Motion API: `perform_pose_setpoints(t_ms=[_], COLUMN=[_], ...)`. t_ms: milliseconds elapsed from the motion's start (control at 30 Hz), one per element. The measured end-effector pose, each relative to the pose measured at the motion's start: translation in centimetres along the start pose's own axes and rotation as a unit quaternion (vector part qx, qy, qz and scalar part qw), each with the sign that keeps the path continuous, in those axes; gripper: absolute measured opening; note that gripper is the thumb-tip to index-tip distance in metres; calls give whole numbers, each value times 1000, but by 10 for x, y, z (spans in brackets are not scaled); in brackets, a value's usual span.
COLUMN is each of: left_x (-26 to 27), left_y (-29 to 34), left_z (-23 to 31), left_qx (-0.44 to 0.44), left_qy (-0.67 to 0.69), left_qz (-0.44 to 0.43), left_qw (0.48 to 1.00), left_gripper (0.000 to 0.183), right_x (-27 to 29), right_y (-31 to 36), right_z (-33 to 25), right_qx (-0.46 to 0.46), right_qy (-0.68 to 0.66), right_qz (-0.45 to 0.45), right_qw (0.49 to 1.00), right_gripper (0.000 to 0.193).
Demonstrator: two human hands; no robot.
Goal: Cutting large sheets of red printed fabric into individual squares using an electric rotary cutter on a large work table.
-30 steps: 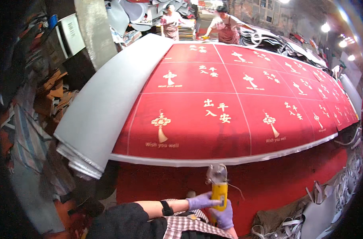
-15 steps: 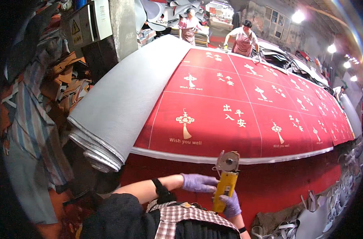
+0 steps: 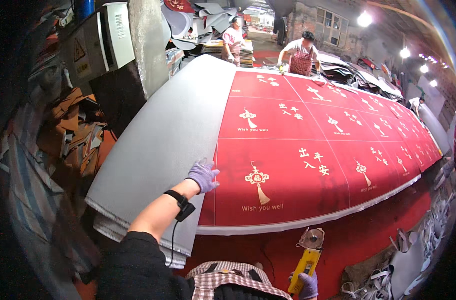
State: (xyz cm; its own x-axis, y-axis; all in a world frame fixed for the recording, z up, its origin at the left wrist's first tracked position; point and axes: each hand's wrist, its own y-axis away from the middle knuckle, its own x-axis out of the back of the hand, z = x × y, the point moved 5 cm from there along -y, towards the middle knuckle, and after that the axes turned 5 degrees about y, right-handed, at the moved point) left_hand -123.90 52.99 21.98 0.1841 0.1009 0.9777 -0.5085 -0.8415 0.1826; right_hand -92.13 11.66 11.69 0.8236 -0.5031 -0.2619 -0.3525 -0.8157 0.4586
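I count one yellow cutter (image 3: 306, 264) with a round blade, its handle gripped by the right hand (image 3: 308, 286) near the near edge of one red printed sheet (image 3: 283, 187); the left hand (image 3: 203, 176), fingers partly spread, lies at the right edge of one grey folded layer (image 3: 158, 130) over the sheet's left end. I log three other people (image 3: 302, 55): two along the far edge, one toward the far right corner.

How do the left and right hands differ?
The left hand is at the edge of the grey sheet without a tool; the right hand grips a yellow cutter. The left hand is farther forward than the right hand. Both wear purple gloves.
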Motion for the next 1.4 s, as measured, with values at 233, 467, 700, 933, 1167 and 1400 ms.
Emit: perform_pose_setpoints(t_ms=[233,467,700,933,1167,1400], left_x=[-55,-116,-148,-97,-30,-11], left_y=[-80,-146,-195,-169,-79,-55], left_z=[6,-10,-62,-127,-248,-281], left_qx=[-57,-76,-96,-56,57,192], left_qy=[-67,-185,-260,-235,-124,-110], left_qz=[-76,-195,-248,-238,37,-54], left_qw=[993,960,928,941,990,974], left_gripper=[54,60,67,56,61,67], right_x=[-36,-75,-96,-131,-186,-200], right_y=[-49,-103,-115,-132,-161,-159], right_z=[-16,-37,-23,-21,-51,-40], right_qx=[-39,-68,-90,-85,-78,-88], right_qy=[-8,18,7,22,31,44], right_qz=[-13,-34,-16,-63,-123,-135], right_qw=[999,997,996,994,989,986], right_gripper=[59,62,61,63,71,69])
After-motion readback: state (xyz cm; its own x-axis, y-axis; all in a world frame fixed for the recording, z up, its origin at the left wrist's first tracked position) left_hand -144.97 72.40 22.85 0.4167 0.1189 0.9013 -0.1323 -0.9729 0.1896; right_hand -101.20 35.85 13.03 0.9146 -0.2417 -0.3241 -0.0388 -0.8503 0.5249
